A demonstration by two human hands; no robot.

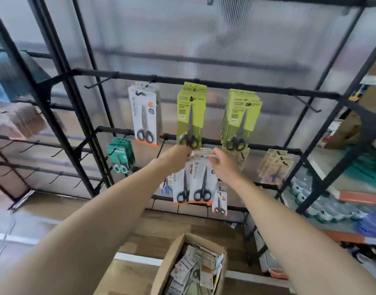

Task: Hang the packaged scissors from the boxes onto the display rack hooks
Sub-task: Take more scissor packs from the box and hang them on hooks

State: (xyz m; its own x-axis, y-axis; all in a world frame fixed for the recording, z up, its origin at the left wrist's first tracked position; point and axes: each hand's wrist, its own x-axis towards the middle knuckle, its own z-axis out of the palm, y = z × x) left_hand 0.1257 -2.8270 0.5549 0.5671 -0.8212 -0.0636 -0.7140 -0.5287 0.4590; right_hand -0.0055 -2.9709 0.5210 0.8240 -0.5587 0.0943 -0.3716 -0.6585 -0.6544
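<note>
Below the rack (204, 83), left hand (178, 155) and right hand (222, 165) pinch scissor packs (201, 182), which may drop if the hole misses its hook.

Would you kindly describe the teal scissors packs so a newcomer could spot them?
Find the black display rack. On its second rail, at the far left, hang the teal scissors packs. They alone are teal and hold small pale-handled scissors; neighbouring packs are white or lime green.
</note>
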